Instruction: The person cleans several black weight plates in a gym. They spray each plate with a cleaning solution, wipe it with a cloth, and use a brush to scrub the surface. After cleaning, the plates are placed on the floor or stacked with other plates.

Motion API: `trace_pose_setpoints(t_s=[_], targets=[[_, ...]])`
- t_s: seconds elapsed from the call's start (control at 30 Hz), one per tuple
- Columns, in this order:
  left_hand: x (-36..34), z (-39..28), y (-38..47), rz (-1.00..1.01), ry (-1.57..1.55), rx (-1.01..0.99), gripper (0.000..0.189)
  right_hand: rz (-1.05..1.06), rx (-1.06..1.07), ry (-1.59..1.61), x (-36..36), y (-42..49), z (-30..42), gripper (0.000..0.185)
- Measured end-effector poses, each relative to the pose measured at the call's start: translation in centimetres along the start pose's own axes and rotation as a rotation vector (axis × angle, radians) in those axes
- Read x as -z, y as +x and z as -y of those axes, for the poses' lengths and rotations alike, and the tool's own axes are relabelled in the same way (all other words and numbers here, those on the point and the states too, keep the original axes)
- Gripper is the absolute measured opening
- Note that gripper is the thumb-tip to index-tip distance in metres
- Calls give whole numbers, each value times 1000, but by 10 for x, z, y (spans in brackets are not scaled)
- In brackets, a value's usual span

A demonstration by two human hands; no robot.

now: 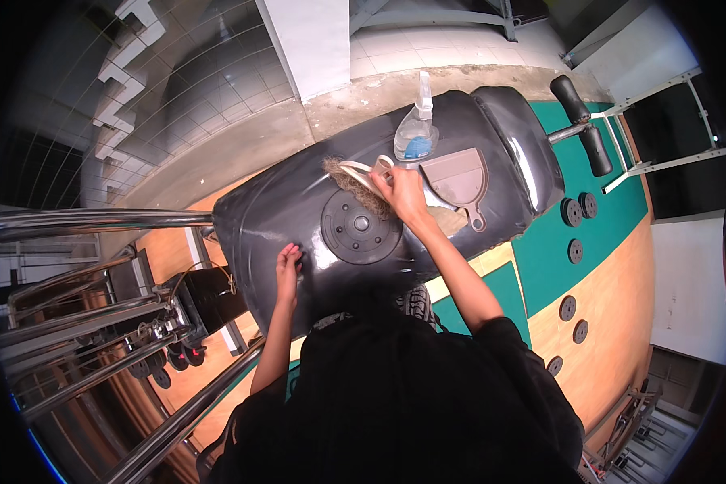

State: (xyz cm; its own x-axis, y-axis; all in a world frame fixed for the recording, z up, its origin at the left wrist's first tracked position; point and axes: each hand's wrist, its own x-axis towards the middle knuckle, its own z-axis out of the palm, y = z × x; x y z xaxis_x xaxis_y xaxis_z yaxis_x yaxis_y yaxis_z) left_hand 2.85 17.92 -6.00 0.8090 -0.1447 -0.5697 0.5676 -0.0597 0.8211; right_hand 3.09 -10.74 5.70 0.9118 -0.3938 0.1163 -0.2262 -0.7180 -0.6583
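Note:
My right hand grips the pale handle of a hand brush with brown bristles. The brush is over the upper edge of a round black weight plate, which lies flat on a black padded bench. My left hand, fingers slightly curled and holding nothing visible, is left of the plate, over the bench. Beyond my right hand stands a clear spray bottle with a white nozzle. A beige dustpan lies beside it, its handle towards me, partly over a tan cloth-like piece.
Chrome bars of a gym machine run along the left. Several small weight plates lie on the green mat and wood-look floor at right. Padded rollers on a metal frame stand beyond the bench's right end. A wire grid is at upper left.

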Motion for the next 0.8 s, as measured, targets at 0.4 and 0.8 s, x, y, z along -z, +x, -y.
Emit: trace_pose_setpoints(t_s=[0.4, 0.8], targets=[[-62, -14, -36, 398, 839, -747, 57, -210, 257, -14, 2, 44, 15, 13], [-102, -48, 2, 588, 1243, -827, 108, -398, -481, 929, 113, -125, -37, 35]])
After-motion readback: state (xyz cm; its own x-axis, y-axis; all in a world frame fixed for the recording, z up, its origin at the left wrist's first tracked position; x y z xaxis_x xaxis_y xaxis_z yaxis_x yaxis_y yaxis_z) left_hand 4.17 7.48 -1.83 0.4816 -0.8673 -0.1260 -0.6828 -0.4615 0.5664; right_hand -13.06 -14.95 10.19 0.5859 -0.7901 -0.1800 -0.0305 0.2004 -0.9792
